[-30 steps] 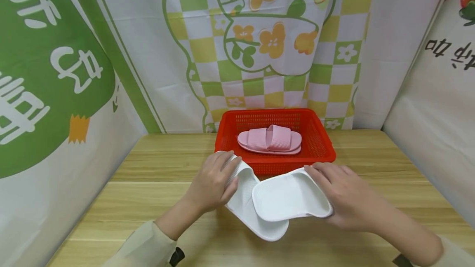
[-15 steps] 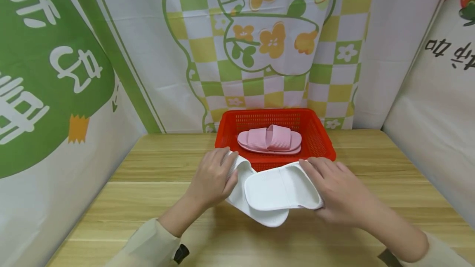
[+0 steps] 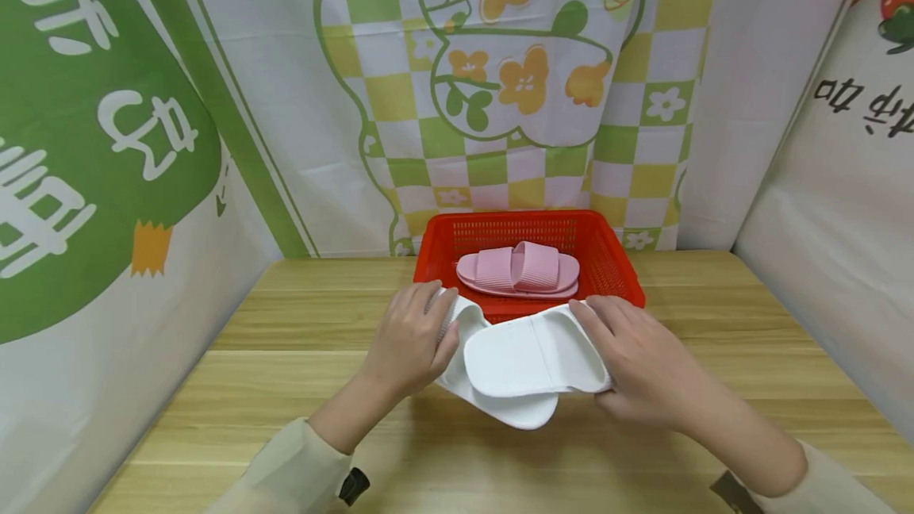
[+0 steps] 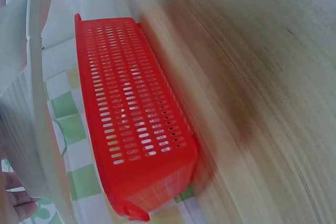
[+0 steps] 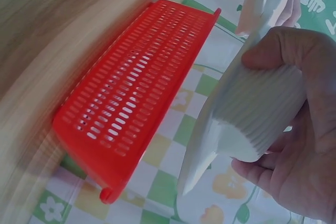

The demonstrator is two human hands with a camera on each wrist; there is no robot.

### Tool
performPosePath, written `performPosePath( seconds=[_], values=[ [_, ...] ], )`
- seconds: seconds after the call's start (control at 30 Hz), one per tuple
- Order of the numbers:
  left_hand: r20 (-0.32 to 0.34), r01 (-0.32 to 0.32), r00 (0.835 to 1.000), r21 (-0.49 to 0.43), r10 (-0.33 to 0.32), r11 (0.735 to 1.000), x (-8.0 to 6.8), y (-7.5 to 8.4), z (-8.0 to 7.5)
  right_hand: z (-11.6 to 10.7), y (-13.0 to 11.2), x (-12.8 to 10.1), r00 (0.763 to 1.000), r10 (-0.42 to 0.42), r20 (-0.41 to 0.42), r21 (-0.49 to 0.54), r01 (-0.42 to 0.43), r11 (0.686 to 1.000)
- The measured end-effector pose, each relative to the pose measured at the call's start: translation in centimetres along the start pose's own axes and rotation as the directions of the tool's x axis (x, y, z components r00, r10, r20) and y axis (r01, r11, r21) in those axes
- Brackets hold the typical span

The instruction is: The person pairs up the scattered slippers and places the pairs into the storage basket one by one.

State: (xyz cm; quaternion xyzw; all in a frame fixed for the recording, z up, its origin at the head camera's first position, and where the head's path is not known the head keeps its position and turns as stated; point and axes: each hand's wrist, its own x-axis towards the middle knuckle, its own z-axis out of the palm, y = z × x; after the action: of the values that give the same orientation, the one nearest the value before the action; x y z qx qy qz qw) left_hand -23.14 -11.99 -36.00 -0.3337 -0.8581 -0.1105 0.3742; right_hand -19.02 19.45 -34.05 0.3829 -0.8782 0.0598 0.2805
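Two white slippers are held above the wooden table (image 3: 300,387), just in front of a red basket (image 3: 614,276). My left hand (image 3: 414,339) grips the lower white slipper (image 3: 524,412), also seen edge-on in the left wrist view (image 4: 37,103). My right hand (image 3: 643,359) grips the upper white slipper (image 3: 528,359), sole up and overlapping the first; the right wrist view shows its ribbed strap (image 5: 262,108) in my fingers (image 5: 310,129). A pink slipper (image 3: 517,270) lies inside the basket (image 4: 131,119).
Printed cloth panels wall in the table at the back (image 3: 500,86), the left (image 3: 93,165) and the right (image 3: 842,205). The basket (image 5: 136,103) stands at the table's far edge, against the back cloth.
Both hands have carried the white slippers away from me toward the basket, and the upper slipper has slid left over the lower one.
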Motion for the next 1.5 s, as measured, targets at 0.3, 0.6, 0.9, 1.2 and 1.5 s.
performPosePath(
  seconds=[0.3,0.6,0.9,1.2,1.5],
  values=[
    [0.047,0.071,0.996,0.056,-0.074,0.996,0.4,0.4,-0.1,-0.2,-0.5,0.8,0.998,0.057,0.004,-0.048,-0.057,0.997],
    [0.013,0.066,0.998,0.091,-0.067,0.994,1.2,0.5,0.4,0.1,-1.0,1.5,0.99,0.126,0.06,-0.108,-0.119,0.987],
    [-0.009,0.083,0.997,0.124,-0.083,0.989,1.9,0.8,0.8,0.5,-1.6,2.2,0.98,0.189,0.056,-0.108,-0.182,0.977],
    [-0.038,0.089,0.996,0.133,-0.085,0.987,2.1,0.8,0.8,0.8,-2.0,2.5,0.976,0.216,0.04,-0.114,-0.21,0.971],
    [-0.047,0.107,0.994,0.135,-0.102,0.985,2.6,0.6,0.6,0.6,-2.0,3.3,0.968,0.246,0.052,-0.123,-0.238,0.963]
  ],
)
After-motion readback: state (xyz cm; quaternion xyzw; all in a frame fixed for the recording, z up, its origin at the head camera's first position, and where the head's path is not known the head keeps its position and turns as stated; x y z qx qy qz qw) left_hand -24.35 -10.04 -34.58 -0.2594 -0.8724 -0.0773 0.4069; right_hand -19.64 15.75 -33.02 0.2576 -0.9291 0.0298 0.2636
